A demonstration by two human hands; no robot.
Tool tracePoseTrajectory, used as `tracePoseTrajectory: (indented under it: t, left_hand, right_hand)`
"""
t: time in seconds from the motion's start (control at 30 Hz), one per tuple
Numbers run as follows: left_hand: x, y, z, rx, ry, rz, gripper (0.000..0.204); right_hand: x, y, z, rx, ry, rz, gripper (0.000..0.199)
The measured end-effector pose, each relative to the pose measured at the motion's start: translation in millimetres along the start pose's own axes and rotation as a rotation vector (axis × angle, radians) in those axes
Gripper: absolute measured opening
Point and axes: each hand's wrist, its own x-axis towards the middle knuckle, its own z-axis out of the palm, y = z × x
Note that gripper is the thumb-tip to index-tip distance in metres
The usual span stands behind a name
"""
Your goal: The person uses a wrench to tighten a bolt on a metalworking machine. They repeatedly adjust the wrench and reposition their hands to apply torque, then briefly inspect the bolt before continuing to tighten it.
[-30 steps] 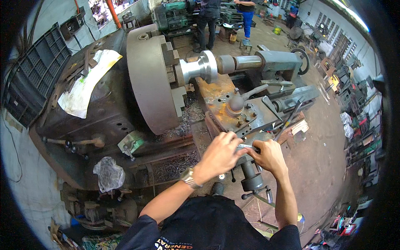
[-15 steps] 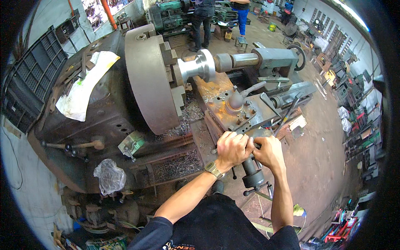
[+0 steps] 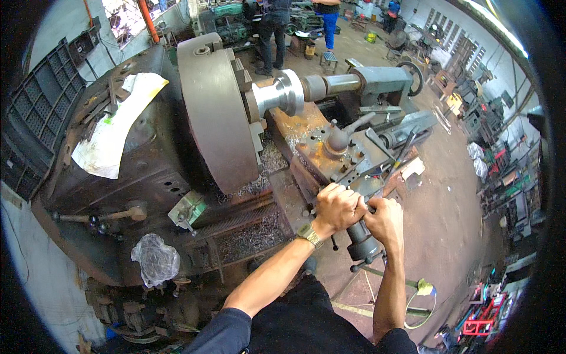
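My left hand (image 3: 338,207) is closed, fingers curled over the handle at the near end of the lathe's tool slide. Right beside it, my right hand (image 3: 384,221) is closed round the same handle, thumbs almost touching. The handle itself is mostly hidden under the fingers. Below the hands hangs a dark round handwheel hub (image 3: 362,248) with ball-ended levers. Beyond them stands the tool post (image 3: 336,143) with its lever. A shiny flanged metal workpiece (image 3: 287,93) sits between the large chuck (image 3: 215,112) and the tailstock (image 3: 386,81).
On the headstock at left lie a white sheet (image 3: 121,127) and metal bars. A clear plastic bag (image 3: 155,259) hangs over levers at its front. Metal chips (image 3: 253,233) fill the bed tray. Two people stand at the back near a small stool (image 3: 328,60).
The view has shifted slightly, so the machine sits a little differently in the picture. Both hands stay on the handle, a touch further right, with the left fingers slightly re-set.
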Motion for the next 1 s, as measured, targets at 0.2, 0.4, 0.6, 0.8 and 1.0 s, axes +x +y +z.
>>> tracePoseTrajectory:
  t: [0.2,0.4,0.6,0.8,1.0]
  left_hand:
    - [-4,-15,-9,-0.222,-0.127,0.112,0.030]
    - [0,-32,-24,-0.396,-0.265,0.267,0.034]
    - [4,-31,-30,-0.420,-0.371,0.270,0.030]
    - [18,-36,-63,-0.569,-0.472,0.066,0.022]
    - [14,-32,-103,-0.493,-0.379,-0.344,0.045]
  right_hand:
    - [-41,-26,18,-0.075,0.212,0.169,0.026]
    - [-80,-73,38,-0.169,0.317,0.388,0.032]
    - [-73,-61,25,-0.036,0.082,0.348,0.028]
    - [-59,-43,-11,0.190,0.052,0.213,0.036]
    - [4,17,-36,0.226,-0.186,-0.177,0.042]
